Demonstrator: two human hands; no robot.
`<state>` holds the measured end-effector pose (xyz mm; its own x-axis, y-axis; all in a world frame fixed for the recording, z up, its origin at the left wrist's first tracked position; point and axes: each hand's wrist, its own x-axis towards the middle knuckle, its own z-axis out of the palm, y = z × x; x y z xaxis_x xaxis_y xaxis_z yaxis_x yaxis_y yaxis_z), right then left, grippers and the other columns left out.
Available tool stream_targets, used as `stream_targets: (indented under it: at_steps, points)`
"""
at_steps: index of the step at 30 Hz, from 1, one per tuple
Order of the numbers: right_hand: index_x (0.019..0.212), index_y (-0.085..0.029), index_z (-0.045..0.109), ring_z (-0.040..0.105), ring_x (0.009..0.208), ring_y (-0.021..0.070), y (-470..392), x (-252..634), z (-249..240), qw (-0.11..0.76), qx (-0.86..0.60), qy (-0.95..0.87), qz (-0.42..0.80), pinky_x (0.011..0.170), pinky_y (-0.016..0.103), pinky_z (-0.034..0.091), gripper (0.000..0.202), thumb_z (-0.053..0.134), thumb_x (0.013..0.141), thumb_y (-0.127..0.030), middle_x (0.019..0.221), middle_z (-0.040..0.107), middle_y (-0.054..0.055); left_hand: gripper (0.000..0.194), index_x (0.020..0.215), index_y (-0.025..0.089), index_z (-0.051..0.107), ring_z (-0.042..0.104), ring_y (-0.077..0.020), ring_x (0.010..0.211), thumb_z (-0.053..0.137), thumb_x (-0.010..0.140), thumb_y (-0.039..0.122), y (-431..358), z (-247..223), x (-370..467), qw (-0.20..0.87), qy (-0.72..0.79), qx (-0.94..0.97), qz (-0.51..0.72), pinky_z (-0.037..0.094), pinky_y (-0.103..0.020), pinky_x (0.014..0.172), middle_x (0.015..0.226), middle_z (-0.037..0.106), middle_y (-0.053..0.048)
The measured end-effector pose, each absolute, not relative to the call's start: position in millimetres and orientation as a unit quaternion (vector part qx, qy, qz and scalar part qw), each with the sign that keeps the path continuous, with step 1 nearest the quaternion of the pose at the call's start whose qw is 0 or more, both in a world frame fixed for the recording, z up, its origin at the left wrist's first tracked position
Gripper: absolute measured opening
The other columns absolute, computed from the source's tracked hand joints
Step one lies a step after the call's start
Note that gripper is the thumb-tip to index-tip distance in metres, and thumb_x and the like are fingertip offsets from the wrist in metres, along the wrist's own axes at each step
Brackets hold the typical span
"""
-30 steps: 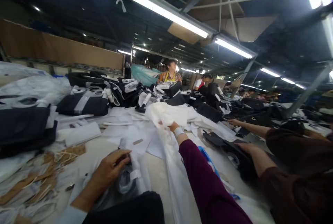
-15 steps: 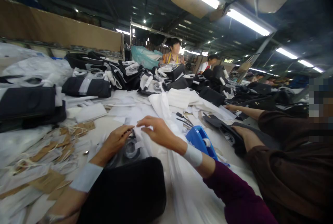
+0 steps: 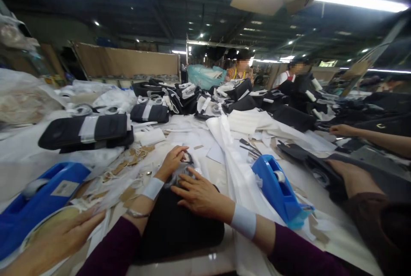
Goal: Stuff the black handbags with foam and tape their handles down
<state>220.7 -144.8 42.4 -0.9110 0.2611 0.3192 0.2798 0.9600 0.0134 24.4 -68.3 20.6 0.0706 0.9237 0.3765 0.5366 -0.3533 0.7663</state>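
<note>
Working posture at a crowded tabletop; all places are given relative to the black bag directly before the wearer. The bag lies flat, its far edge meeting handles in clear wrapping. The right hand rests palm down on the bag's far part, fingers spread across the edge of the wrapping; its grip is wide and encloses nothing. The left hand reaches over the bag's far left corner, fingers bent beside the wrapped handles; whether its grip is closed on them cannot be told. Both wrists carry a pale band, and both sleeves are purple.

Right of the bag: a long white sheet, then a blue tape dispenser. Farther right, a co-worker's hand with a brown sleeve lies on dark material. Left of the bag: another person's hand, somewhat blurred, near a 2nd blue dispenser. Beyond the bag to the left: brown tags with pale cords and a banded dark bundle. Beyond the bag to the right: thin black straps. Farthest beyond it: heaped dark bags with white wrapping, and 2 people behind them.
</note>
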Motion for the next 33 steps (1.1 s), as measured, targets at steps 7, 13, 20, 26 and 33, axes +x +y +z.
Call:
stream_targets:
  at_steps: [7, 13, 20, 26, 33]
  points:
    - [0.139, -0.023, 0.048, 0.038, 0.139, 0.0257, -142.1, 221.0, 30.4, 0.18, -0.148, -0.972, 0.024, 0.121, 0.053, 0.014, 0.045, 0.048, 0.098, -0.041, 0.133, 0.059, 0.009, 0.035, 0.11, 0.017, 0.066, 0.057, -0.0198, 0.097, 0.043, 0.084, 0.009, -80.1, 47.4, 51.7, 0.154, 0.53, 0.751, 0.363, 0.046, -0.036, 0.095, 0.1, 0.059, -0.007]
    - [0.128, -0.027, 0.058, 0.054, 0.123, 0.0259, -141.2, 221.0, 20.5, 0.21, -0.16, -0.962, 0.073, 0.114, 0.052, 0.03, 0.034, 0.055, 0.095, -0.034, 0.124, 0.066, 0.006, 0.038, 0.122, 0.021, 0.063, 0.056, -0.0206, 0.106, 0.049, 0.088, 0.012, -66.9, 103.0, 133.6, 0.166, 0.42, 0.839, 0.304, 0.043, -0.031, 0.1, 0.112, 0.058, -0.009]
    - [0.12, -0.025, 0.063, 0.057, 0.121, 0.0259, -134.1, 214.2, -1.4, 0.226, -0.153, -0.958, 0.083, 0.119, 0.052, 0.022, 0.032, 0.047, 0.092, -0.02, 0.126, 0.065, 0.007, 0.041, 0.133, 0.016, 0.055, 0.06, -0.0212, 0.112, 0.048, 0.094, 0.024, 1.0, 146.5, 171.7, 0.432, 0.177, 0.843, 0.266, 0.046, -0.034, 0.097, 0.127, 0.059, -0.013]
    - [0.11, -0.026, 0.065, 0.052, 0.125, 0.0226, -130.2, 218.3, 8.3, 0.21, -0.138, -0.964, 0.083, 0.122, 0.053, 0.001, 0.025, 0.05, 0.09, -0.022, 0.114, 0.07, 0.004, 0.046, 0.126, 0.016, 0.061, 0.063, -0.0284, 0.11, 0.068, 0.083, 0.033, 28.0, 103.7, 123.2, 0.66, 0.07, 0.62, 0.419, 0.048, -0.045, 0.096, 0.125, 0.062, -0.018]
    - [0.084, -0.022, 0.065, 0.059, 0.113, 0.02, -120.7, 227.3, 12.9, 0.236, -0.107, -0.963, 0.07, 0.122, 0.047, 0.01, 0.01, 0.055, 0.083, -0.026, 0.095, 0.072, 0.003, 0.027, 0.112, 0.016, 0.067, 0.059, -0.0246, 0.118, 0.065, 0.085, 0.022, 44.5, 94.5, 129.4, 0.639, 0.06, 0.486, 0.593, 0.043, -0.042, 0.106, 0.122, 0.066, -0.01]
